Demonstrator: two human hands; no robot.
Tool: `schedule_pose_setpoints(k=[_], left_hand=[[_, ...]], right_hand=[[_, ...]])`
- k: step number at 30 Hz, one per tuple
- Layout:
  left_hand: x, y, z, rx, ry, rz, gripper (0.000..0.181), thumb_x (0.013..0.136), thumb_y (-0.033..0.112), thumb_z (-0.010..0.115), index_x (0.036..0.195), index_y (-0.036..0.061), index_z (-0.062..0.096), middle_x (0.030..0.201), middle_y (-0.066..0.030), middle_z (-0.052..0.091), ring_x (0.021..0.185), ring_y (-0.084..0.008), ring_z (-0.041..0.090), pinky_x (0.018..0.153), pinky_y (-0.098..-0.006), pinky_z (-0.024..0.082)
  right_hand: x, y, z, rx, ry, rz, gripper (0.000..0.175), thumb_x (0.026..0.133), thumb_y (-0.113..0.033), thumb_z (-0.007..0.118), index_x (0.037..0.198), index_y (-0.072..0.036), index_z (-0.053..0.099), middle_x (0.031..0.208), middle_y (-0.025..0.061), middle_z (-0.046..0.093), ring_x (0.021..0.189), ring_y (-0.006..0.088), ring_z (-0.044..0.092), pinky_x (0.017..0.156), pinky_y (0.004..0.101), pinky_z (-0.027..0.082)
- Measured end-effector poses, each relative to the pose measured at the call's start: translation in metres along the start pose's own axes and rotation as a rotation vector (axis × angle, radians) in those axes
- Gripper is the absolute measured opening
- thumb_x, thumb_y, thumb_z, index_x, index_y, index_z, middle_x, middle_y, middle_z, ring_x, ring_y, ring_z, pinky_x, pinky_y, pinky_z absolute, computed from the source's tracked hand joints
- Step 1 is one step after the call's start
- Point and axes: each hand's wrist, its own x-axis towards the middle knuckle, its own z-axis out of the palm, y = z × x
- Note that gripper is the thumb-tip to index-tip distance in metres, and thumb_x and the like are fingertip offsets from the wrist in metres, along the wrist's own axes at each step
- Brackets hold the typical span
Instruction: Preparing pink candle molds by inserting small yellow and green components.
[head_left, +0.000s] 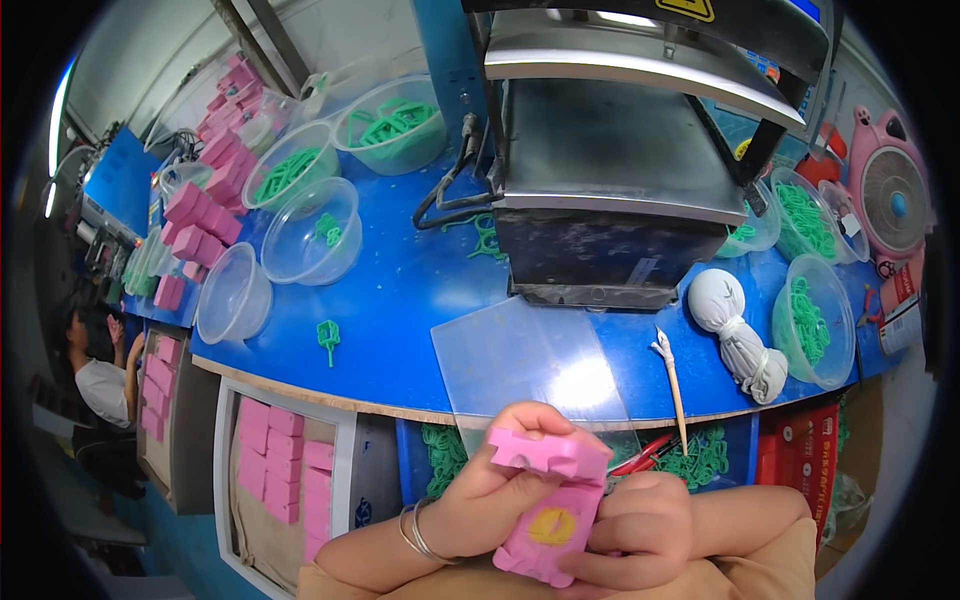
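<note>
My left hand (499, 487) grips a pink mold block (559, 454) that is spread apart, its upper part tilted over the lower part. A round yellow patch shows on the lower part's inner face. My right hand (645, 532) holds the lower part at its right edge, fingers curled, fingertips partly hidden. Beyond my hands a clear sheet (510, 360) lies over the blue table's edge. To its right rest a wooden stick (675, 397) with a wrapped tip and a tied white cloth bundle (739, 337). Red-handled pliers (645, 457) lie just behind my hands.
A black heated press (615, 150) stands on the blue table (397, 300). Clear bowls (311, 232) with green pieces stand left and right. Pink blocks (202, 214) are piled at left, more lie in a box (345, 450). A blue bin (409, 457) sits below the edge. A person (101, 382) sits far left.
</note>
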Motion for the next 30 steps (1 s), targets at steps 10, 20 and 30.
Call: schedule_pose_setpoints(k=[10, 20, 30], left_hand=[[-0.001, 0.012, 0.01, 0.046, 0.019, -0.272, 0.027, 0.093, 0.002, 0.04, 0.117, 0.0055, 0.031, 0.115, -0.0102, 0.046, 0.105, -0.0126, 0.047, 0.09, -0.0295, 0.041], [-0.001, 0.011, 0.01, 0.383, -0.161, -0.21, 0.045, 0.093, 0.006, 0.041, 0.131, 0.0003, 0.019, 0.122, -0.0098, 0.039, 0.116, -0.0133, 0.038, 0.098, -0.0304, 0.033], [-0.003, 0.005, 0.011, 0.263, -0.187, -0.144, 0.049, 0.091, 0.003, 0.039, 0.133, -0.0014, 0.013, 0.125, -0.0116, 0.035, 0.119, -0.0147, 0.036, 0.1, -0.0313, 0.03]], right_hand=[[0.012, -0.002, -0.022, 0.218, 0.119, 0.775, 0.037, 0.071, -0.016, 0.076, 0.102, -0.002, 0.062, 0.077, 0.0082, 0.06, 0.062, 0.0184, 0.06, 0.049, 0.0257, 0.044], [0.013, 0.011, -0.024, 0.494, 0.021, 0.985, 0.018, 0.087, -0.017, 0.061, 0.093, 0.0, 0.06, 0.081, 0.0104, 0.062, 0.07, 0.0171, 0.059, 0.062, 0.0284, 0.046], [0.01, 0.015, -0.025, 0.434, 0.037, 0.875, 0.018, 0.086, -0.016, 0.061, 0.096, -0.001, 0.06, 0.081, 0.0087, 0.061, 0.072, 0.0174, 0.059, 0.063, 0.0273, 0.045]])
